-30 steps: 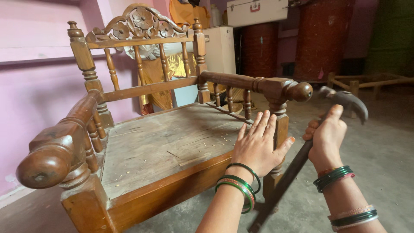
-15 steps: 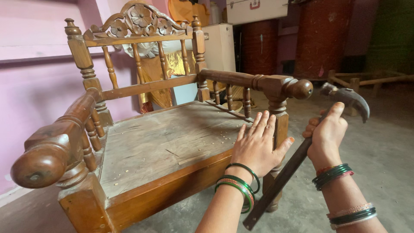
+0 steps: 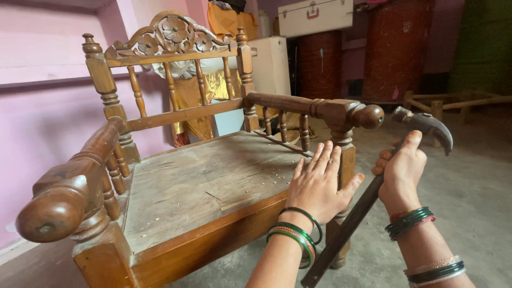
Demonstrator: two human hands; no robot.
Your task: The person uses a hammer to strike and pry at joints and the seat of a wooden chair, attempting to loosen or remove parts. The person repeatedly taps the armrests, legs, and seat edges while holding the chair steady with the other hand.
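A carved wooden chair (image 3: 186, 176) with turned armrests fills the left and middle of the view. My left hand (image 3: 318, 184) lies flat, fingers apart, on the front right corner of its plank seat, next to the front right post. My right hand (image 3: 401, 170) grips the dark handle of a claw hammer (image 3: 426, 126). The metal head is raised beside the round knob (image 3: 369, 116) at the end of the right armrest, a short way to its right. Green bangles ring both wrists.
A pink wall runs along the left. Behind the chair stand a white cabinet (image 3: 271, 63), a white case (image 3: 314, 16) on top and two dark red drums (image 3: 397, 50). A low wooden frame (image 3: 453, 102) lies on the grey concrete floor (image 3: 469, 197) at right.
The hammer has stayed raised near the armrest knob, its head shifting only slightly. My left hand has kept its place on the seat. The view has dipped a little.
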